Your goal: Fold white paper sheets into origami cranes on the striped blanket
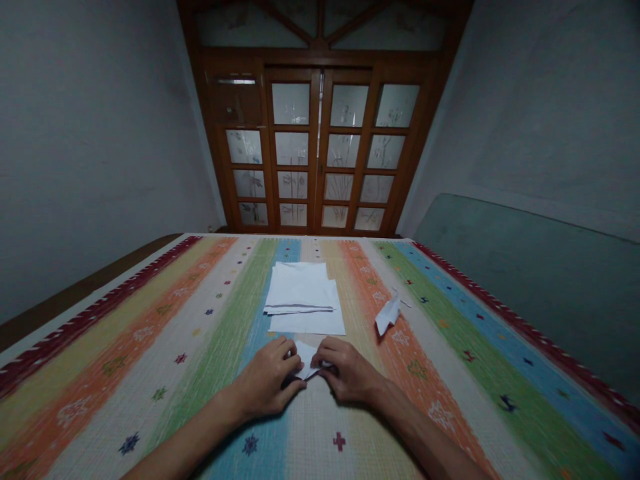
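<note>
Between my two hands is a small folded piece of white paper (306, 353), low over the striped cloth. My left hand (274, 373) pinches its left side, thumb at the near edge and fingers curled on top. On the right side my right hand (345, 370) grips the paper the same way, its thumb tucked partly out of sight. The fingers cover much of the paper, so its full shape is hidden. Just beyond the hands lies a stack of white paper sheets (300, 287). A folded white paper crane (389, 313) rests to the right of the stack.
A tablecloth (200, 373) with coloured stripes and small motifs covers the table. Behind the table stands a wooden door (320, 153) with glass panes. A greenish panel (525, 267) is along the right side, and pale walls (90, 120) rise on both sides.
</note>
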Tool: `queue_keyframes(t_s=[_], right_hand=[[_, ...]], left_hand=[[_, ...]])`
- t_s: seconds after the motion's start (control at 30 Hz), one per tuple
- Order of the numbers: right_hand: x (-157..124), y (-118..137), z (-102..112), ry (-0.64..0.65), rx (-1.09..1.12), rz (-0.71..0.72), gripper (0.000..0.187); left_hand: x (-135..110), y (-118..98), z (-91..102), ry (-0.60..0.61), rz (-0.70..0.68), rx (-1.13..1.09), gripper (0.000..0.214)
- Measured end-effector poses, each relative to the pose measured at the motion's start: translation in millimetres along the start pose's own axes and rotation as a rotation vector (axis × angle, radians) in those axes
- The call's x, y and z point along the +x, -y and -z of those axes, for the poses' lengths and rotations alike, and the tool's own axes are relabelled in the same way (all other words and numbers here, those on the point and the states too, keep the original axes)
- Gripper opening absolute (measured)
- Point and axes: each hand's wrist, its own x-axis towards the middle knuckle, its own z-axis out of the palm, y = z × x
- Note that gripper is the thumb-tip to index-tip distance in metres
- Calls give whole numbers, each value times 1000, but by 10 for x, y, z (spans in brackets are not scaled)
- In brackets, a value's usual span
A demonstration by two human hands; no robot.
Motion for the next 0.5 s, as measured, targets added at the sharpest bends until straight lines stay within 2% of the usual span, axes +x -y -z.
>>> queue_keyframes(t_s=[0.23,0.33,0.5], right_hand=[[-6,14,-12,4,-36,29,13],[8,17,-17,-5,-32,-1,12],[41,-32,-33,1,4,-84,9]], left_hand=[[-39,-41,-132,-47,-83,126,10],[-31,-40,-168,-41,-1,4,13],[34,-7,-162,-86,224,-236,17]])
